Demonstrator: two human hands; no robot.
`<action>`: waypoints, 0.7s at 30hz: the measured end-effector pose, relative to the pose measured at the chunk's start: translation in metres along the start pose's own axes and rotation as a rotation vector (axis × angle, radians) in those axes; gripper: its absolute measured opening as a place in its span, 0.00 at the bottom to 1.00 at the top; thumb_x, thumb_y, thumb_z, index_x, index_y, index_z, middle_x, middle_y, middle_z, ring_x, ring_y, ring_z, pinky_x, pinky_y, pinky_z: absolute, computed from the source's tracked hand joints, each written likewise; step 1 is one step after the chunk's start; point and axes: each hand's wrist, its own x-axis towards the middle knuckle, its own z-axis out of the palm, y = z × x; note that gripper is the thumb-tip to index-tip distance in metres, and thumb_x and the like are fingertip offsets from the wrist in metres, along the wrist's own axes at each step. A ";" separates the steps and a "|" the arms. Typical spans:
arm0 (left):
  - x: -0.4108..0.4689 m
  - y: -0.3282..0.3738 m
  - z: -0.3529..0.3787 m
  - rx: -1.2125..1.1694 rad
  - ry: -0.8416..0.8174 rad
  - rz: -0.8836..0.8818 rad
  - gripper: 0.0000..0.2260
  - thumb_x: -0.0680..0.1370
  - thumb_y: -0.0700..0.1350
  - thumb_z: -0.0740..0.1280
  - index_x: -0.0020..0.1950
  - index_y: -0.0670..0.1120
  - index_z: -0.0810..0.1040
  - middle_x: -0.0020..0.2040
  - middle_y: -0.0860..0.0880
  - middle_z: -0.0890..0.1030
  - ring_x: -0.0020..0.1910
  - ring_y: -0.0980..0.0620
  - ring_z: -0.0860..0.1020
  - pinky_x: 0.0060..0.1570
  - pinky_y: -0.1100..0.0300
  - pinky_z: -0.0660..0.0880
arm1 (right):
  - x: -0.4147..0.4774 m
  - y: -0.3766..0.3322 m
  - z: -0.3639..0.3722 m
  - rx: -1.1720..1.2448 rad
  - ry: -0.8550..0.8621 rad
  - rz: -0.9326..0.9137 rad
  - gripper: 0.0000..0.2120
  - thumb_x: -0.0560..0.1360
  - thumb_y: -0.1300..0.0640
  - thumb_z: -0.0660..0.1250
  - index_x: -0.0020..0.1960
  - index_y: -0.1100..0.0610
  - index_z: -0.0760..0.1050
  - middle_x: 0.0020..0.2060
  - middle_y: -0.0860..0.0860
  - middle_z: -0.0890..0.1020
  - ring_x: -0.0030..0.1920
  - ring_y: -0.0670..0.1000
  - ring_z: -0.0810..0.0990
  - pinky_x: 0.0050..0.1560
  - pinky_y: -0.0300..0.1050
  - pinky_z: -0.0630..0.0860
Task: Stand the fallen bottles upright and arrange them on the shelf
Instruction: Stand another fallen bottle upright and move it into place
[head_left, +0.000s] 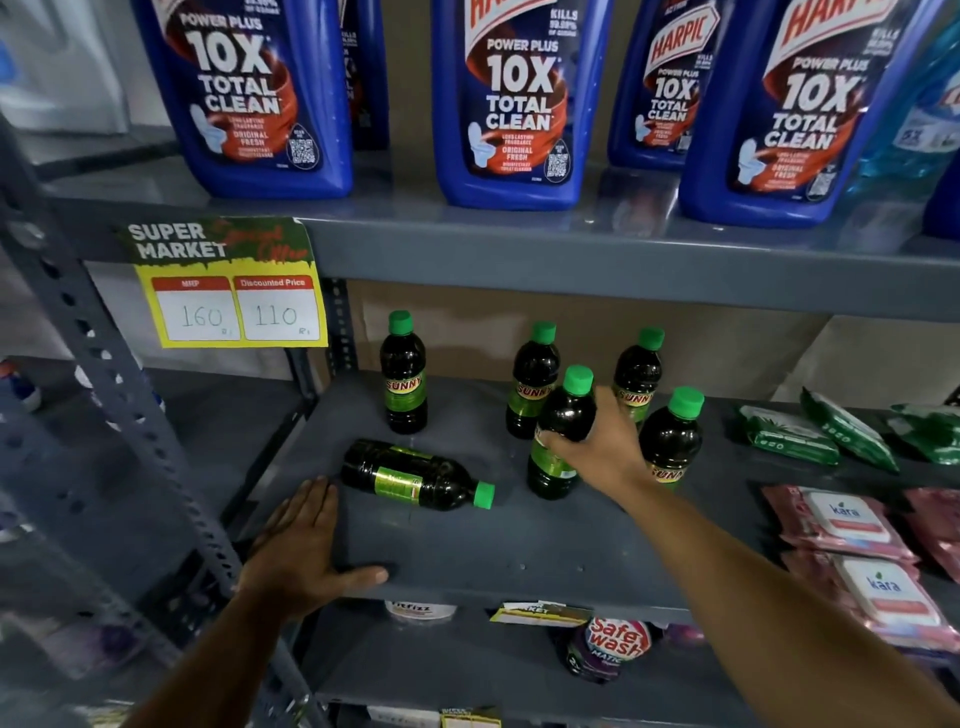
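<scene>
Several dark bottles with green caps and green "Sunny" labels stand on the grey middle shelf (519, 561). One bottle (415, 475) lies on its side, cap pointing right. My right hand (602, 447) is wrapped around an upright bottle (558, 441) near the shelf's middle. Upright bottles stand behind it (531, 384), (638, 371) and to its right (672, 439). Another upright bottle (403, 374) stands alone at the back left. My left hand (301, 551) rests flat on the shelf's front left edge, just left of the fallen bottle and apart from it.
Large blue Harpic bottles (511, 104) fill the shelf above. A yellow price tag (231, 291) hangs from that shelf's edge. Green packets (789, 434) and pink wipe packs (852, 525) lie at the right. A perforated steel upright (104, 374) stands at the left.
</scene>
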 end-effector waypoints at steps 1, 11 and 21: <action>0.000 -0.001 0.000 0.004 -0.004 0.001 0.65 0.56 0.86 0.45 0.80 0.42 0.44 0.81 0.44 0.45 0.80 0.48 0.44 0.78 0.49 0.46 | -0.001 -0.001 0.001 0.064 -0.020 0.029 0.30 0.61 0.48 0.77 0.57 0.50 0.67 0.48 0.47 0.77 0.51 0.49 0.77 0.46 0.42 0.74; 0.004 -0.005 0.007 0.023 -0.018 0.001 0.63 0.60 0.86 0.50 0.80 0.42 0.42 0.81 0.44 0.45 0.79 0.48 0.44 0.78 0.50 0.45 | -0.007 0.005 0.009 0.245 -0.171 0.104 0.41 0.58 0.50 0.75 0.64 0.48 0.57 0.51 0.45 0.77 0.54 0.44 0.78 0.45 0.36 0.72; 0.006 -0.003 0.005 0.056 -0.068 -0.011 0.64 0.58 0.86 0.47 0.79 0.43 0.39 0.81 0.44 0.39 0.79 0.48 0.40 0.77 0.49 0.43 | -0.022 0.020 0.016 0.205 -0.178 0.092 0.42 0.60 0.48 0.79 0.66 0.48 0.59 0.57 0.44 0.77 0.59 0.47 0.77 0.59 0.47 0.73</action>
